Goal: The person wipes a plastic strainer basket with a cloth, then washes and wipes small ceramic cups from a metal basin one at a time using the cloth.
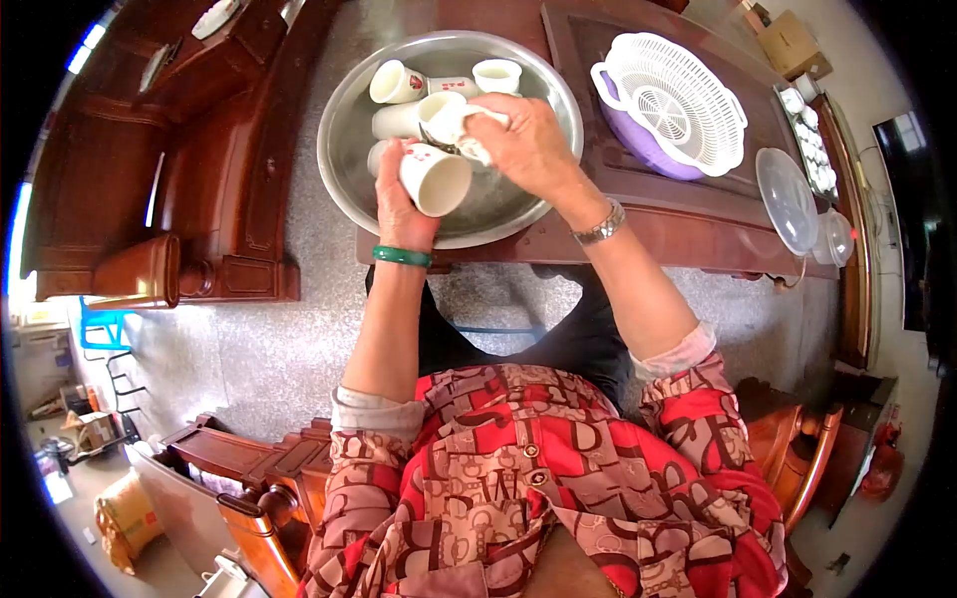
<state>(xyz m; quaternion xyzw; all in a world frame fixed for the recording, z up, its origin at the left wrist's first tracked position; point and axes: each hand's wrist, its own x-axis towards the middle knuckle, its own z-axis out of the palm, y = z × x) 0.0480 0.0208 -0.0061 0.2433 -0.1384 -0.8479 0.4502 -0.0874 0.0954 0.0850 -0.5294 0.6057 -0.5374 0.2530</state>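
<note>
In the head view, my left hand (pixel 405 213) is wrapped round a white cup (pixel 439 185) with red printing, its mouth tilted toward me. A crumpled white cloth (pixel 477 140) is gripped in my right hand (pixel 533 149), just above and right of that cup. Both hands are over a large metal basin (pixel 335 169). Inside it lie several more white cups, among them one on its side at the upper left (pixel 395 82) and one with its mouth up at the back (pixel 496 75). My right hand and the cloth partly cover another cup.
Right of the basin, a white colander (pixel 733 110) rests in a purple basin (pixel 648 149) on the dark wooden table (pixel 573 224). Farther right are a clear plastic lid (pixel 788 199) and a tray of white cups (pixel 809 140). A wooden chair (pixel 264 523) stands behind me.
</note>
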